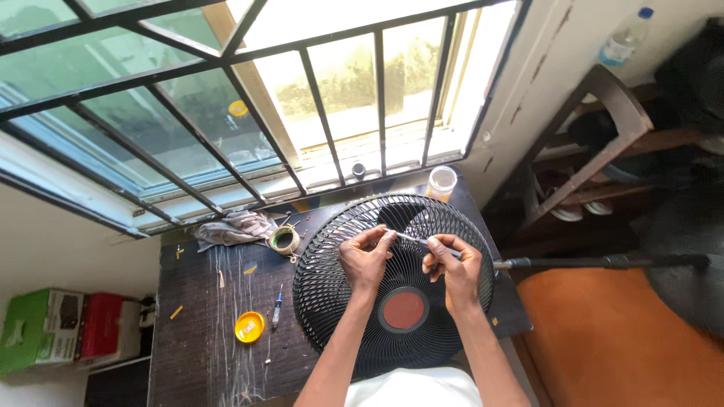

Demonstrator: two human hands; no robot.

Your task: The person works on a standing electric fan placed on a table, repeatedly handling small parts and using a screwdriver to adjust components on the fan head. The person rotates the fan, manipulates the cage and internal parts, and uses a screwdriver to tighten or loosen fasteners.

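Dark tabletop sits under a barred window. Black round fan grille w/ red centre disc lies flat on the tabletop's right half, filling most of it; this is the landmark. Grey pole runs off from grille's right edge, over an orange surface. Grey rag lies just past grille's upper left, roll of tape between rag and grille. Clear cup stands at grille's top right rim. Yellow lid lies left of grille, small screwdriver between lid and grille.

Both hands over grille's upper middle, above the disc. Left hand: fingers pinched narrow on the tip of a thin metal tool. Right hand: fingers wrapped round the tool's handle end.
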